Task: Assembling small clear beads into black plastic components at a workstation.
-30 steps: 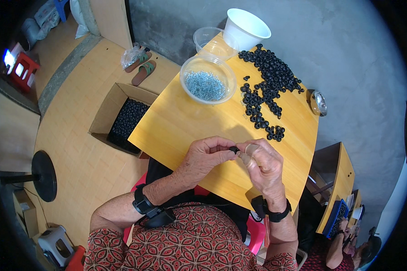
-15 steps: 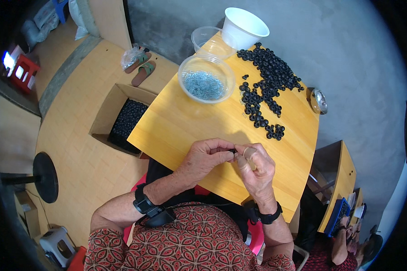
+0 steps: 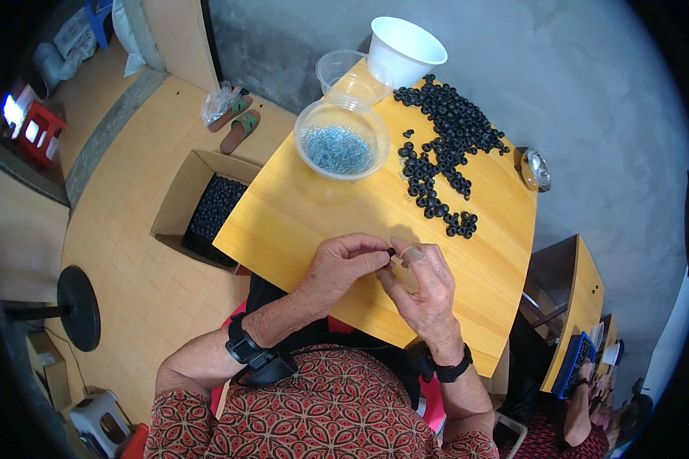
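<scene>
My left hand (image 3: 344, 264) pinches a small black round part (image 3: 391, 252) between thumb and fingertips, above the near part of the yellow wooden table (image 3: 283, 222). Close against its right side is my right hand (image 3: 425, 287), thumb and forefinger apart, a pale wrap on one finger. I see nothing held in it. Farther off lies a loose pile of black ring-like parts (image 3: 463, 126), trailing toward me in a smaller cluster (image 3: 429, 191). A clear tub (image 3: 379, 157) of many tiny silvery-blue pieces (image 3: 335, 149) stands left of the pile.
Behind the tub stand another clear bowl (image 3: 321, 74) and a white bucket (image 3: 406, 57). A shiny metal bowl (image 3: 536, 170) sits at the right edge. On the floor are a cardboard box (image 3: 177, 187) of black parts and sandals (image 3: 241, 130). Another person's arm (image 3: 578, 417) shows lower right.
My right thumb and forefinger have parted from the small black part and drawn slightly back. My left hand still pinches it. The whole view has shifted slightly.
</scene>
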Demonstrator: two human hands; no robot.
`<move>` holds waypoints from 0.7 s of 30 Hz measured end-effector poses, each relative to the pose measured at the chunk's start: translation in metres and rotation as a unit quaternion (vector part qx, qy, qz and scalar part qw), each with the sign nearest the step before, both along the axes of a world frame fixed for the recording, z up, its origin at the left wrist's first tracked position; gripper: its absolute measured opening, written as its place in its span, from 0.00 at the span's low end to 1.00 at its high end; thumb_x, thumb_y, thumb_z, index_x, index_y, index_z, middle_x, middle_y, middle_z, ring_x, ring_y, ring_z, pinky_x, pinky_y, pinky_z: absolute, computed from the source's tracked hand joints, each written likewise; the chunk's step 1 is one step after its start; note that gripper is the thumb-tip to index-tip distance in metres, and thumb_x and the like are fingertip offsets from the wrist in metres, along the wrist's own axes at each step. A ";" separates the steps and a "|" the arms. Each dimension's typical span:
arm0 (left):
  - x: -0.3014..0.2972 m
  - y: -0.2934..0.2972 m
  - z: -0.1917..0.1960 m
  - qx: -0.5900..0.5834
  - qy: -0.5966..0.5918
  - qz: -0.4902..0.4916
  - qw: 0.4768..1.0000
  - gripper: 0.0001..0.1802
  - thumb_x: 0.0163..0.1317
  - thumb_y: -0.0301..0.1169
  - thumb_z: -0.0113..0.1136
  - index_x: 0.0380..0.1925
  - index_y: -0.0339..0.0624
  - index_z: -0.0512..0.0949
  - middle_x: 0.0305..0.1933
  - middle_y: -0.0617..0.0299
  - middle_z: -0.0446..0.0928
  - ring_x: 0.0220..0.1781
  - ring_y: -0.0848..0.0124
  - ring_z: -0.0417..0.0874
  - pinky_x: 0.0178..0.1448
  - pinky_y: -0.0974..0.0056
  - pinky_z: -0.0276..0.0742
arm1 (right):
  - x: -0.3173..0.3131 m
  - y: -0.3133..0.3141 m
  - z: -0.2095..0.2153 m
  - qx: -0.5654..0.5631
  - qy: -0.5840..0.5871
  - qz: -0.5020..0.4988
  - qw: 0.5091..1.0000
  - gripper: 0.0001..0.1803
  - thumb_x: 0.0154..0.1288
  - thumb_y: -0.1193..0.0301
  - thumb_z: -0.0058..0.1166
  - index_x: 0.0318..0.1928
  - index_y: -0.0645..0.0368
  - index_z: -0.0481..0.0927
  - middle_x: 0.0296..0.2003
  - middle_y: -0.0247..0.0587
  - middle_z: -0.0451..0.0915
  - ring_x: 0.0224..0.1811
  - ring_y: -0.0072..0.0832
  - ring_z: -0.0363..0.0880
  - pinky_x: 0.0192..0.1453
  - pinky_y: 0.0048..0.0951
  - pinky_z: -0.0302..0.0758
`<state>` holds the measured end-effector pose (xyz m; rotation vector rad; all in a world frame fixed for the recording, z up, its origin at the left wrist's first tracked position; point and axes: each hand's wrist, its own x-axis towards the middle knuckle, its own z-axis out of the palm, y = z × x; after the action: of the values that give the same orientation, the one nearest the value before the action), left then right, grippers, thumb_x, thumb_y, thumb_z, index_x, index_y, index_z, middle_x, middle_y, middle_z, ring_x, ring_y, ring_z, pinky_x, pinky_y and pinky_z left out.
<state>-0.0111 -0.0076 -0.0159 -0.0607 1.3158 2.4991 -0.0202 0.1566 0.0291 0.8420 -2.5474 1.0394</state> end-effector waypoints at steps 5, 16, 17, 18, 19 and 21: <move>0.001 -0.002 0.001 -0.002 -0.002 0.001 1.000 0.11 0.66 0.27 0.60 0.46 0.35 0.81 0.41 0.63 0.82 0.44 0.78 0.80 0.52 0.71 0.75 | -0.008 0.003 0.007 0.091 0.088 0.031 0.992 0.22 0.45 0.76 0.69 0.44 0.63 0.79 0.36 0.46 0.78 0.37 0.42 0.78 0.41 0.37 0.74; 0.000 -0.005 0.006 -0.051 -0.002 -0.005 0.999 0.10 0.64 0.28 0.62 0.44 0.36 0.82 0.41 0.65 0.81 0.44 0.78 0.79 0.51 0.71 0.75 | -0.010 -0.001 0.009 0.143 0.126 0.052 0.980 0.18 0.44 0.75 0.67 0.38 0.63 0.78 0.30 0.43 0.76 0.33 0.39 0.77 0.38 0.37 0.74; 0.000 -0.005 0.006 -0.055 0.002 -0.008 0.998 0.10 0.64 0.28 0.63 0.44 0.36 0.82 0.41 0.65 0.82 0.44 0.78 0.79 0.51 0.71 0.75 | -0.010 0.000 0.008 0.133 0.125 0.057 0.981 0.18 0.44 0.75 0.67 0.38 0.63 0.78 0.29 0.43 0.75 0.32 0.39 0.77 0.37 0.37 0.74; 0.000 -0.006 0.005 -0.059 0.006 -0.010 0.998 0.10 0.63 0.28 0.63 0.44 0.36 0.82 0.41 0.65 0.82 0.43 0.78 0.79 0.51 0.71 0.75 | -0.011 0.001 0.006 0.123 0.124 0.062 0.983 0.17 0.43 0.75 0.67 0.37 0.63 0.78 0.28 0.43 0.75 0.31 0.40 0.77 0.36 0.37 0.74; 0.000 -0.006 0.004 -0.059 0.006 -0.010 0.998 0.10 0.63 0.28 0.63 0.44 0.36 0.82 0.41 0.65 0.82 0.43 0.78 0.79 0.51 0.71 0.75 | -0.010 0.002 0.005 0.123 0.123 0.063 0.983 0.17 0.43 0.75 0.67 0.37 0.63 0.78 0.28 0.43 0.75 0.31 0.40 0.77 0.36 0.37 0.74; 0.000 -0.005 0.000 -0.067 0.002 -0.024 0.997 0.10 0.63 0.28 0.63 0.43 0.36 0.82 0.40 0.65 0.82 0.43 0.79 0.79 0.51 0.71 0.75 | -0.010 0.005 0.003 0.125 0.103 0.071 0.984 0.17 0.43 0.75 0.67 0.36 0.63 0.78 0.27 0.43 0.74 0.30 0.40 0.76 0.35 0.37 0.74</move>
<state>-0.0114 -0.0130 -0.0157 -0.0547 1.4683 2.3701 -0.0299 0.1620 0.0319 1.1481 -2.4993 0.6364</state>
